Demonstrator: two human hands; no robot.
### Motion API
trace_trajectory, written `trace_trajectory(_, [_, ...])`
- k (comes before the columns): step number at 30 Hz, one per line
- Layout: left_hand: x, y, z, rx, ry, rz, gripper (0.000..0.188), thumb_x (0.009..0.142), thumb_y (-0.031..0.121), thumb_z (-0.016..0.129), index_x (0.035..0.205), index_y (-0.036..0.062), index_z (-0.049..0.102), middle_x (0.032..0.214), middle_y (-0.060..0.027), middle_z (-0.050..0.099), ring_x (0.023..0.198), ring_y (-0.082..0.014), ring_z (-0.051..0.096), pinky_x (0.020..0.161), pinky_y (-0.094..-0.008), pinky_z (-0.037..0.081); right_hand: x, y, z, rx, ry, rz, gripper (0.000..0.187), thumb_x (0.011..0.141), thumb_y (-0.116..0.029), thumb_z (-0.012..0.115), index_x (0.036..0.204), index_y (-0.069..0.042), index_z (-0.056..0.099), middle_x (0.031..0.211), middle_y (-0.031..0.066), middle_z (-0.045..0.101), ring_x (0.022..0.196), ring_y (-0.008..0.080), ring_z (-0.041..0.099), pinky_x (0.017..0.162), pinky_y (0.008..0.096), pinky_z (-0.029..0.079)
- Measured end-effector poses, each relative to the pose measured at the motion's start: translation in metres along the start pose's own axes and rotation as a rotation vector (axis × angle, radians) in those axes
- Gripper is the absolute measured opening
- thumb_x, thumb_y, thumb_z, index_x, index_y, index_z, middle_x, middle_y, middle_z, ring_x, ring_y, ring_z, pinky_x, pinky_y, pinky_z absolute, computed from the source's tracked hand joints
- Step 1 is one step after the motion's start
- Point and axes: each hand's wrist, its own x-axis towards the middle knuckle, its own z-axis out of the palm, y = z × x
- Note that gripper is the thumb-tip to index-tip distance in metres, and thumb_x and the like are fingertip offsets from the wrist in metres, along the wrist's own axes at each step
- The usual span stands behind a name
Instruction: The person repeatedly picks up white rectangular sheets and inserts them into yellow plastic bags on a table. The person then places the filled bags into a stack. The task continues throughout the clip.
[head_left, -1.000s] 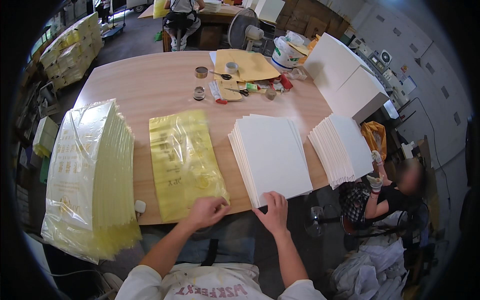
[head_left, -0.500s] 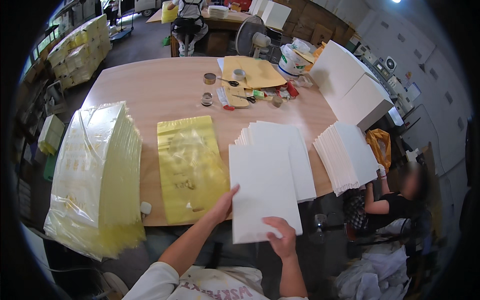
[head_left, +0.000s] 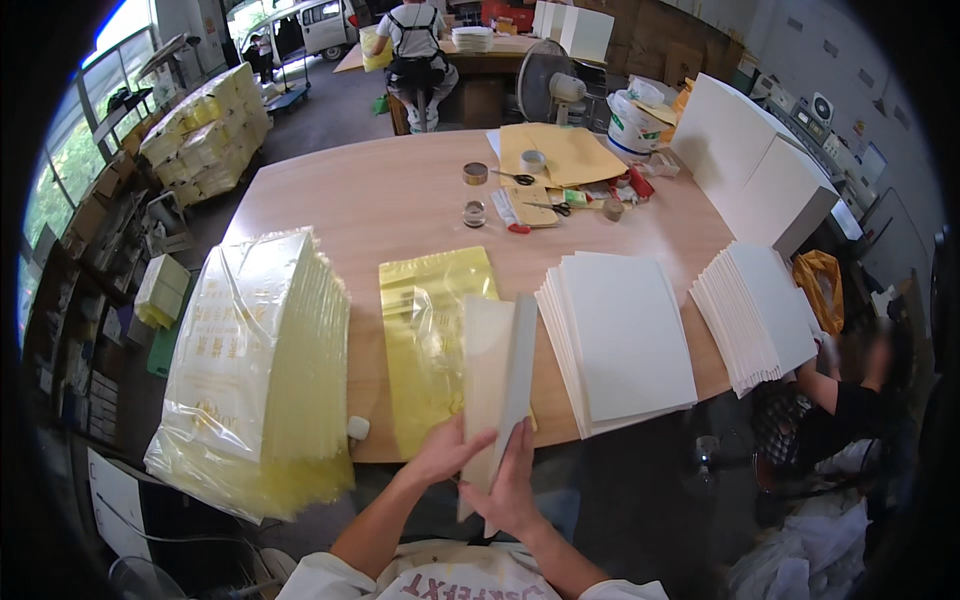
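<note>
My left hand (head_left: 447, 455) and my right hand (head_left: 512, 485) hold a folded white paper sheet (head_left: 490, 375) upright at the table's front edge. Its two leaves part in a narrow V, with a hand on either side near the bottom. Behind it, a yellow plastic bag (head_left: 437, 270) lies flat on the table and is partly hidden. To the right rests a stack of similar white sheets (head_left: 630, 335). On the left, a tall pile of clear-and-yellow plastic bags (head_left: 240, 345) holds flat white contents.
Another person (head_left: 830, 390) sits beside a second white stack (head_left: 750, 310) at the right. Tape rolls (head_left: 475, 174), scissors (head_left: 548, 207), brown envelopes (head_left: 575, 155) and a white bucket (head_left: 633, 125) lie farther back on the wooden table (head_left: 330, 190). A large white box (head_left: 750, 160) stands at the far right.
The sheet has turned from flat-facing to nearly edge-on and moved left, off the white stack and over the yellow bag. My right hand has shifted onto its right side. The view has swung left.
</note>
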Motion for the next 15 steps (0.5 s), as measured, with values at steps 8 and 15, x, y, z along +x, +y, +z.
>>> trace_trajectory(8, [-0.017, 0.023, -0.014, 0.036, -0.004, 0.046, 0.055, 0.098, 0.044, 0.052, 0.131, 0.0, 0.053, 0.117, -0.0212, 0.066, 0.111, -0.0324, 0.063, 0.094, -0.0401, 0.048, 0.007, -0.026, 0.002, -0.336, 0.038, -0.198, 0.12, 0.07, -0.034, 0.081, 0.15, 0.012, 0.004, 0.151, 0.0426, 0.01, 0.138, 0.061, 0.017, 0.112, 0.0642, 0.021])
trace_trajectory(15, [-0.019, 0.022, 0.002, -0.123, -0.021, 0.041, 0.056, 0.094, 0.04, 0.062, 0.13, -0.002, 0.054, 0.118, -0.0172, 0.066, 0.109, -0.0254, 0.063, 0.094, -0.0374, 0.049, 0.004, -0.028, 0.002, -0.495, 0.001, -0.095, 0.117, 0.07, -0.032, 0.082, 0.149, 0.011, 0.008, 0.152, 0.04, 0.012, 0.14, 0.0573, 0.018, 0.111, 0.0623, 0.023])
